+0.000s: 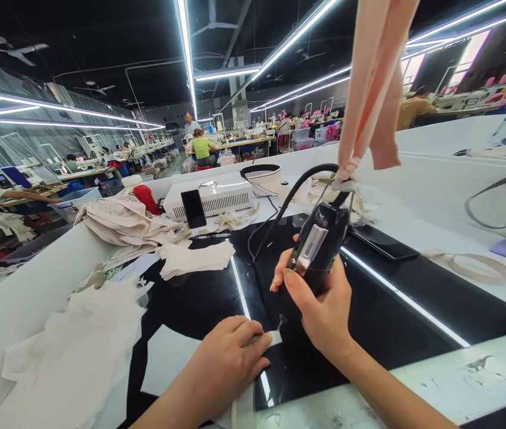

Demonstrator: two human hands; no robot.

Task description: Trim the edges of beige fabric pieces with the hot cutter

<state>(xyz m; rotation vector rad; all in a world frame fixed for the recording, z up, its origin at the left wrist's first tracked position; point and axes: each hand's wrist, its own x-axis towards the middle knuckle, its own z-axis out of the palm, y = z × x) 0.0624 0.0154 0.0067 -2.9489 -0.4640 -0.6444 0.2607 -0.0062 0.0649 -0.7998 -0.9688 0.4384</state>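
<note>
My right hand (pixel 324 298) is wrapped round a black corded hand tool (pixel 322 238) with a clear window on its side. The tool is tilted, and a small metal tip shows below it. A pink fabric strip (pixel 375 77) tied at its top holds it from above, and a black cable (pixel 282 211) loops off to the left. My left hand (pixel 230 357) is low over the black glossy work surface (pixel 199 301), fingers closed on a narrow white strip (pixel 275 339). The strip's end pokes out beside the tool's tip; the rest is mostly hidden under the hand.
Pale cut fabric pieces (pixel 78 345) lie at left, with a fabric heap (pixel 123 220) behind. A phone (pixel 193 208) leans against a white vented box (pixel 210 196). A dark flat device (pixel 384 241) and beige loop (pixel 480 268) lie right. White raised edges surround the table; people sit beyond.
</note>
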